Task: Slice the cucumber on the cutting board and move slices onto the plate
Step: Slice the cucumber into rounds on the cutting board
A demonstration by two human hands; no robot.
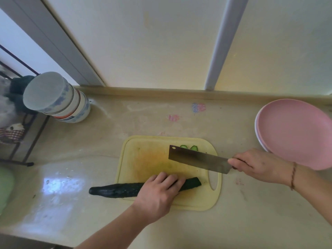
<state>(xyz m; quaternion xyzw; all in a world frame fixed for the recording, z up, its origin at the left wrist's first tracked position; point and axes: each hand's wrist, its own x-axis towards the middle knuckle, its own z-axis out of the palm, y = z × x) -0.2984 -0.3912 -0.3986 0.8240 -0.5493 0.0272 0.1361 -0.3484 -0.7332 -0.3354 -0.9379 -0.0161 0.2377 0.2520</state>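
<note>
Head view: a person works at a beige tabletop (233, 203), both forearms reaching in from the near edge.
Bowls: a stack of blue-and-white bowls (59, 101) leans at the far left, well apart from both hands, beside a dark wire rack (21, 141).
Cucumber: the dark green cucumber (115, 190) lies along the near edge of the cutting board; its uncut end sticks out left of the left grip over the tabletop, and its cut end shows just right of the fingers.
Left hand: the left hand (158, 191) lies over the cucumber, fingers curled down on it, pinning it in place.
Cutting board: the pale yellow cutting board (143, 159) sits under both hands.
Slices: two cucumber slices (188, 147) lie at the far edge of the board, just beyond the blade.
Knife: the cleaver (197, 159) is held above the board, its blade running left from the right grip.
Right hand: the right hand (258, 166) is wrapped round the cleaver's handle; a cord bracelet (293, 177) circles the wrist.
Plate: a pink plate (296, 132) rests on a second plate, just beyond and right of the right grip.
</note>
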